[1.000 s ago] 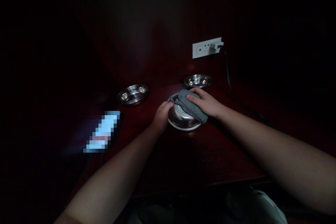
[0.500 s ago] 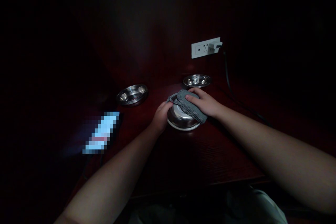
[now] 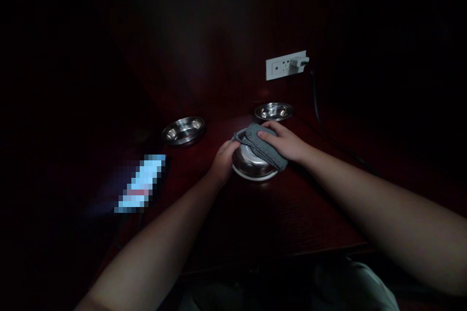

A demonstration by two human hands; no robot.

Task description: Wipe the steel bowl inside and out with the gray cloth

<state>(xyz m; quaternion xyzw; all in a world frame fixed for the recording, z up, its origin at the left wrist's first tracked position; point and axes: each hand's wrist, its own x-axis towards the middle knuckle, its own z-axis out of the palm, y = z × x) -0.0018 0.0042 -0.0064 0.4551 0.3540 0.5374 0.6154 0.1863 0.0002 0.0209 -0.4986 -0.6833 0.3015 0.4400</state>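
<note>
A shiny metal bowl (image 3: pixel 252 165) is held upside down just above or on the dark red table, its rim facing down. My left hand (image 3: pixel 223 161) grips the bowl's left edge, thumb on top; its other fingers are hidden. Across the bowl's upper right side lies a grey textured cloth (image 3: pixel 268 148). My right hand (image 3: pixel 282 141) is closed on this cloth and presses it against the metal, with the thumb and some fingers showing. A thin end of the cloth reaches to my left thumb.
Stacked metal bowls (image 3: pixel 184 131) stand at the left, and another metal bowl (image 3: pixel 273 112) sits behind my right hand. A lit, pixelated phone (image 3: pixel 142 183) is at the left. On the back wall, a socket (image 3: pixel 286 65) holds a plug; its black cable (image 3: pixel 315 102) runs down rightward.
</note>
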